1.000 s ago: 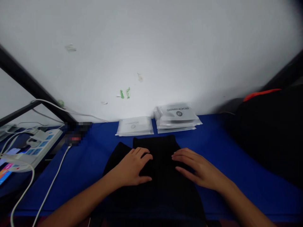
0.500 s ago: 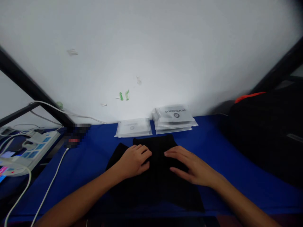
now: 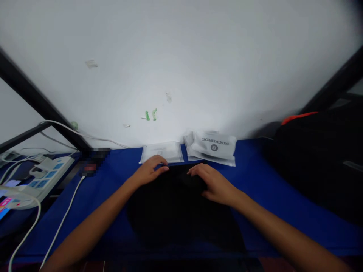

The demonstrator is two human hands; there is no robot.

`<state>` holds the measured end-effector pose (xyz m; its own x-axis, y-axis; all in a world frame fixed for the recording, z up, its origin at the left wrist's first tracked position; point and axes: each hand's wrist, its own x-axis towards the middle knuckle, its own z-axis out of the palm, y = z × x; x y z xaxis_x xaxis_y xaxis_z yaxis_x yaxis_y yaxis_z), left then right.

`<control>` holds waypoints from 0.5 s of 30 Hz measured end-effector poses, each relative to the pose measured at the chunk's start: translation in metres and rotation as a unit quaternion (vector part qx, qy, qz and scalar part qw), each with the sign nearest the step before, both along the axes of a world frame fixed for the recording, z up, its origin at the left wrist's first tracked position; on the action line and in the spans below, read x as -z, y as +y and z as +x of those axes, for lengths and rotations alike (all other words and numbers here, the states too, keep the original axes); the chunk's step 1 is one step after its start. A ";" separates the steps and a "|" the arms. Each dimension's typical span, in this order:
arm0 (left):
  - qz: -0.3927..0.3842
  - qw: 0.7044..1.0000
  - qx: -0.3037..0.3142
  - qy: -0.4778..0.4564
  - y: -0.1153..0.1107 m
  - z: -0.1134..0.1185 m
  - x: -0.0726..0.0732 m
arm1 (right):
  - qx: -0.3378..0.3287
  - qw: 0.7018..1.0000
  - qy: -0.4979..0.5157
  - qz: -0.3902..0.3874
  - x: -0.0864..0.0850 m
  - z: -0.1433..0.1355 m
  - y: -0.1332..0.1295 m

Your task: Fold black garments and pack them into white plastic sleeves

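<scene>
A piece of black cloth lies spread on the blue table, its folds hard to make out in the dark. My left hand is at its upper left edge, thumb and fingers closed together on the cloth. On the upper right part rests my right hand, its fingers bent and its thumb apart from them. Behind the cloth lie a flat clear packet and, to its right, a small pile of white printed packets, the top one tilted.
A large black item with an orange edge fills the right side. On the left are a white power strip, cables and a lit screen. The blue table meets a white wall.
Both hands have moved up towards the cloth's far edge, the left one closing on it. The cloth's upper left part has shifted and spread. The top printed packet has turned and slid forward.
</scene>
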<state>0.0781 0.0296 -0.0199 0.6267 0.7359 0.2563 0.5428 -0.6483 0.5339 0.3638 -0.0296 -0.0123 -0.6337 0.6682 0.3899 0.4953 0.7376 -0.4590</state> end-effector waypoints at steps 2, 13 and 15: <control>0.045 0.992 -0.071 0.097 0.020 -0.023 0.006 | 0.000 1.000 -0.001 0.016 0.006 0.001 0.001; 0.052 0.973 -0.082 0.209 0.038 -0.063 0.012 | -0.018 0.991 -0.134 0.005 0.013 0.004 -0.002; 0.093 0.967 -0.088 0.219 0.032 -0.060 0.006 | -0.019 0.989 -0.144 0.014 0.016 0.006 -0.002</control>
<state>0.0179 0.0619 -0.0257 0.5743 0.8078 0.1328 0.8013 -0.5879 0.1112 0.3702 -0.0320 -0.0281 -0.7453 0.6335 0.2076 0.5745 0.7683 -0.2821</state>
